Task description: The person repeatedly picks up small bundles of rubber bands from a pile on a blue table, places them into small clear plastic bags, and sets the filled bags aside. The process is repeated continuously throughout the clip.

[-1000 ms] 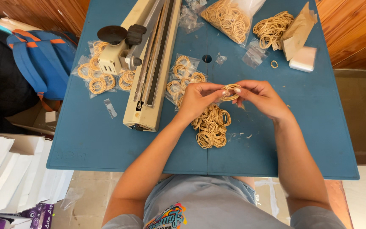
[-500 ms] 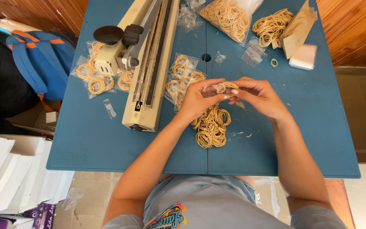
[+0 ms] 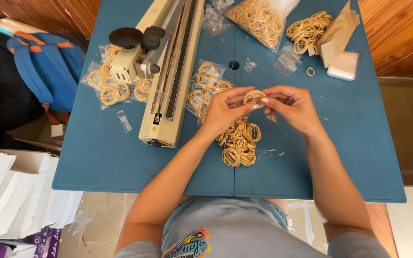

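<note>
So I've got both hands up over the middle of the blue table [image 3: 359, 157], pinching a small bunch of rubber bands [image 3: 254, 97] between them. My left hand [image 3: 225, 111] is closed on one side of it, fingertips curled in, and my right hand [image 3: 290, 107] grips the other side, so the bunch sits raised just above the loose pile [image 3: 239, 141], probably so nothing drops far. That pile lies right under my wrists, easy to grab from. The sealing machine [image 3: 168, 71] lies just to the left, with filled little bags [image 3: 108, 86] beside it and more bags [image 3: 206, 86] between it and my hands. The big open bag of bands [image 3: 259, 16] and another heap [image 3: 307, 31] sit at the far edge, out of the way
</note>
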